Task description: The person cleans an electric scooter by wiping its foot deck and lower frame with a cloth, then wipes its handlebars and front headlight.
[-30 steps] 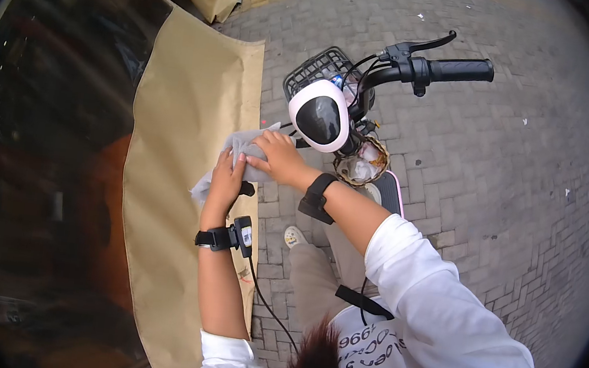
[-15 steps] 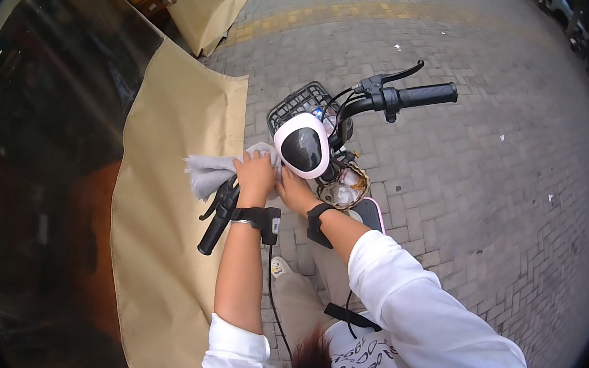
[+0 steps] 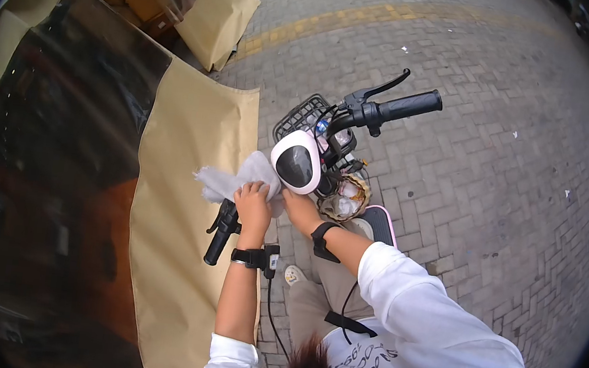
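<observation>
A pale grey cloth [image 3: 249, 171] is draped over the left side of an electric scooter's handlebar, its frayed end hanging out to the left. My left hand [image 3: 253, 206] presses down on it with bent fingers, just inboard of the black left grip [image 3: 215, 248]. Close beside it, my right hand [image 3: 301, 211] is closed at the cloth's right edge, under the pink-and-white display housing [image 3: 296, 162]; its fingertips are partly hidden. The black right grip [image 3: 411, 106] and its brake lever [image 3: 387, 85] stick out untouched.
A black wire basket [image 3: 300, 118] with items inside sits at the scooter's front. Behind the bar hangs a woven pouch [image 3: 346, 198] holding crumpled plastic. A tan tarp [image 3: 197, 144] with a clear panel stands close on the left. Grey paving [image 3: 466, 204] lies to the right.
The view has shifted, so the scooter and hands sit slightly lower. My left hand has slid a little down the cloth, and more cloth shows above its fingers.
</observation>
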Motion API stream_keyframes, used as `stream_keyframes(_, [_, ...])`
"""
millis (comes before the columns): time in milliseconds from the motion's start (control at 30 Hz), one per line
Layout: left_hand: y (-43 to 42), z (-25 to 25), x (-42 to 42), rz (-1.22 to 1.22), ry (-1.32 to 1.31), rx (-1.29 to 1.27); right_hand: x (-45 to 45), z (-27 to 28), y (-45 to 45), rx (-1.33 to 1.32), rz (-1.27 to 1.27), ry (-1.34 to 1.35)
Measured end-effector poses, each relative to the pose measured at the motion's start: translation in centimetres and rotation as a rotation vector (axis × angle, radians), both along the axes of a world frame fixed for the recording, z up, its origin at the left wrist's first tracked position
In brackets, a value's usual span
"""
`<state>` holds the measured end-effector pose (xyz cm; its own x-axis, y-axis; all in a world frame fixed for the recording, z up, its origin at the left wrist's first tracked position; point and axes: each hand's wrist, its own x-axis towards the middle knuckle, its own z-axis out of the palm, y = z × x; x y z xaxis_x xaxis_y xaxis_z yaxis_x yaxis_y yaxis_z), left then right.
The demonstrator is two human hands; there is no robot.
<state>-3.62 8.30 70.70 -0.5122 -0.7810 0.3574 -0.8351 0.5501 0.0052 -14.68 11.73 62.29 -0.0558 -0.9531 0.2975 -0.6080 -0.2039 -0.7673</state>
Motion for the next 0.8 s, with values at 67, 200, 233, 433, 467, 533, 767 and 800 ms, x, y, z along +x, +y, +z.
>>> stream_keyframes(67, [0.1, 1.3, 0.1, 0.023, 0.066, 0.104, 0.0, 0.0, 1.0, -0.137, -0.044, -0.047])
stream_keyframes(200, [0.5, 3.6, -0.2, 0.140, 0.352, 0.351, -1.0, 3.9, 3.4, -0.266, -0.106, -0.169])
stream_keyframes(233, [0.4, 3.6, 0.1, 0.149, 0.566, 0.446, -1.7, 5.4, 3.6, -0.266, -0.104, -0.171])
stream_keyframes(433, [1.8, 8.6, -4.2, -0.067, 0.761, 0.050, -7.8, 14.2, 1.3, -0.767, -0.227, 0.003])
stream_keyframes(467, [1.9, 9.2, -5.1, -0.074, 0.740, -0.062, -8.2, 14.6, 1.2, -0.771, -0.223, 0.006])
stream_keyframes(533, [1.7, 9.4, -6.4, -0.098, 0.667, -0.195, -9.3, 15.0, 1.3, -0.723, -0.201, 0.080])
stream_keyframes(767, [1.1, 0.1, -6.2, -0.050, 0.294, 0.269, -10.0, 7.7, 2.0, -0.286, -0.067, 0.157])
stream_keyframes(800, [1.2, -0.3, -6.1, -0.072, 0.427, 0.298, -10.0, 7.3, 1.9, -0.270, 0.008, 0.136])
